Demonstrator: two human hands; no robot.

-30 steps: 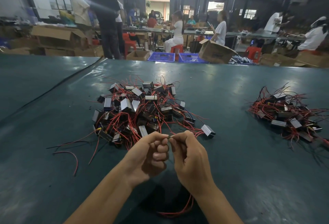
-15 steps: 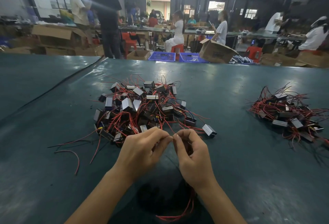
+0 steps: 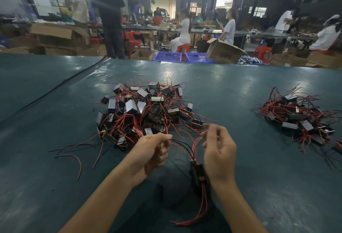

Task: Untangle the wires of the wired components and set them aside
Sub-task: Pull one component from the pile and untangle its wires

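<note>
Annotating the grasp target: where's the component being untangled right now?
Head view, lower centre: the black component sits beside the heel of the right hand, its wires running up to the left hand.

Two bare hands are up over a dark green table [image 3: 55, 186]. The left grip [image 3: 151, 151] pinches a thin black wire [image 3: 180, 143]. The right grip [image 3: 219, 151] pinches thin red wires [image 3: 196, 143]. These wires run down to one small black box part [image 3: 199, 174] just beside the right wrist. Behind the hands lies a big tangled pile of small boxes with red and black wires [image 3: 144, 110]. A smaller pile of the same parts [image 3: 299, 118] lies well apart, on the right.
</note>
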